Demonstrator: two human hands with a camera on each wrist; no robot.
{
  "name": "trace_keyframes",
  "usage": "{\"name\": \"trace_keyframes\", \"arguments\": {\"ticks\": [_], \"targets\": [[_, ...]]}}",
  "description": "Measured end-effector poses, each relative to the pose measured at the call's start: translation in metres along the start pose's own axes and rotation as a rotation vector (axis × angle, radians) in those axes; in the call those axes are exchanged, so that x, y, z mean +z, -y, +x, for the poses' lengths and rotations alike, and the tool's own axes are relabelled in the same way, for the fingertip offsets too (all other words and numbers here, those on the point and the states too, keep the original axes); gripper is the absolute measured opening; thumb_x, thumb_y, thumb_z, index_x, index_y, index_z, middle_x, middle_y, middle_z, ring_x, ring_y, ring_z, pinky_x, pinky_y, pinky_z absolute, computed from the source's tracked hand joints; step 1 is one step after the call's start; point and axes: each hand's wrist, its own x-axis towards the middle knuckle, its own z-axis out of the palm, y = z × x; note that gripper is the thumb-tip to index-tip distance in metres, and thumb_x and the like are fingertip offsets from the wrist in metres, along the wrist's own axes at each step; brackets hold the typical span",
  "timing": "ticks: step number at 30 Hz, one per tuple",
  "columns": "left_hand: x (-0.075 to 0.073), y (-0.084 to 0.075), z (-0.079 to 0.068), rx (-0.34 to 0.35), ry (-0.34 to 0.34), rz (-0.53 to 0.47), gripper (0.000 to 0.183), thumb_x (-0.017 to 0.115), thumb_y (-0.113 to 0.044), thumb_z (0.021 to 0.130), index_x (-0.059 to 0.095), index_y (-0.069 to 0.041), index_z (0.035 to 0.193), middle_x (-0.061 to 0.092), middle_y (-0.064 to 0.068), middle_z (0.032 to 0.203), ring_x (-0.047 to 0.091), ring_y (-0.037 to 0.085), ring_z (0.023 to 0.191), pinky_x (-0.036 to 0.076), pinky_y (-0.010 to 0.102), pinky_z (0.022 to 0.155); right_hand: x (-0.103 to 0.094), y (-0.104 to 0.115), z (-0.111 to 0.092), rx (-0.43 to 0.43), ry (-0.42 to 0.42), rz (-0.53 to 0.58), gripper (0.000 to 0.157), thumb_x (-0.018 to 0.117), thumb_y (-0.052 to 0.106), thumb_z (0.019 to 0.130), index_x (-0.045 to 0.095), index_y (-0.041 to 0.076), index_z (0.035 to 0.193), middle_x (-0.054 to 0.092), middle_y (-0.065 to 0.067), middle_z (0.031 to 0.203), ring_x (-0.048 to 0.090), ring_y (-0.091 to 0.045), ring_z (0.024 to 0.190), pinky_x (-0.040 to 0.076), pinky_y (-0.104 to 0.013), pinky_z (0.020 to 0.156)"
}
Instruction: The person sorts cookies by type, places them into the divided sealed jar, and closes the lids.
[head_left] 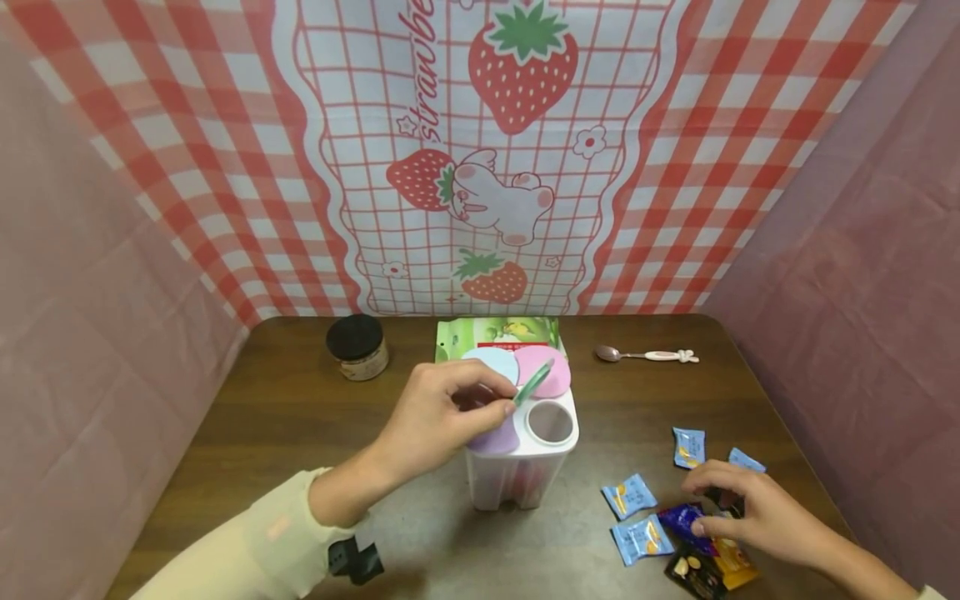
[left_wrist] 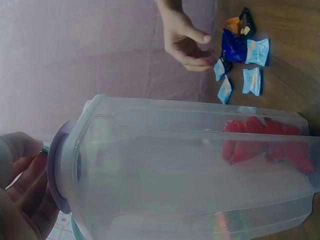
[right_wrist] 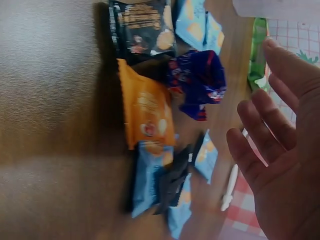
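My left hand [head_left: 442,408] pinches a thin green lid [head_left: 534,383] between thumb and fingers, tilted on edge above a clear storage container [head_left: 517,479] with a white top. Beside the lid, one round opening [head_left: 551,422] in that top is uncovered. Light blue, pink and purple lids [head_left: 497,439] cover the others. Red packets [left_wrist: 267,140] lie at the bottom inside the container. Over a group of small snack packets hovers my right hand [right_wrist: 285,120], fingers loosely bent and nothing held. Below it are a purple-wrapped packet [right_wrist: 197,82], an orange packet [right_wrist: 148,112] and a black packet [right_wrist: 145,30].
Several light blue packets [head_left: 628,497] lie around the right hand. At the back left stands a jar [head_left: 357,346] with a black lid. A green bag [head_left: 457,333] is behind the container, and a spoon [head_left: 645,356] with a white handle lies at the back right.
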Motion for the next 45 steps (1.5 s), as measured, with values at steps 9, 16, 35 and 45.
{"name": "trace_keyframes", "arguments": {"ticks": [9, 16, 35, 45], "targets": [[0.001, 0.0, -0.001, 0.0, -0.004, -0.002, 0.01, 0.079, -0.006, 0.086, 0.08, -0.012, 0.094, 0.077, -0.003, 0.086, 0.069, 0.007, 0.075, 0.059, 0.024, 0.064, 0.009, -0.007, -0.007, -0.039, 0.01, -0.064, 0.044, 0.09, 0.024, 0.075, 0.071, 0.018, 0.114, 0.069, 0.003, 0.113, 0.06, 0.002, 0.108, 0.056, -0.019, 0.081], [0.0, -0.001, 0.0, -0.002, -0.001, -0.002, 0.01, 0.079, -0.006, 0.086, 0.08, -0.012, 0.094, 0.077, -0.002, 0.087, 0.07, 0.007, 0.075, 0.06, 0.025, 0.064, 0.011, -0.01, -0.006, -0.049, 0.048, -0.031, 0.038, 0.088, 0.021, 0.078, 0.07, 0.02, 0.111, 0.069, 0.004, 0.108, 0.058, 0.0, 0.089, 0.046, -0.021, 0.056], [0.0, -0.005, -0.001, -0.037, 0.007, -0.001, 0.01, 0.08, -0.006, 0.085, 0.079, -0.01, 0.094, 0.078, -0.001, 0.088, 0.071, 0.007, 0.076, 0.062, 0.026, 0.066, 0.014, -0.01, 0.003, -0.033, 0.042, -0.16, 0.038, 0.088, 0.021, 0.079, 0.072, 0.023, 0.113, 0.074, 0.012, 0.106, 0.067, -0.003, 0.095, 0.058, -0.025, 0.074], [0.0, -0.006, -0.001, -0.03, 0.006, 0.001, 0.011, 0.08, -0.005, 0.085, 0.079, -0.011, 0.094, 0.078, -0.001, 0.088, 0.071, 0.008, 0.076, 0.062, 0.026, 0.066, 0.012, -0.008, 0.009, 0.033, 0.045, -0.314, 0.035, 0.09, 0.029, 0.076, 0.073, 0.032, 0.106, 0.067, 0.018, 0.108, 0.063, -0.004, 0.099, 0.058, -0.03, 0.078]]}}
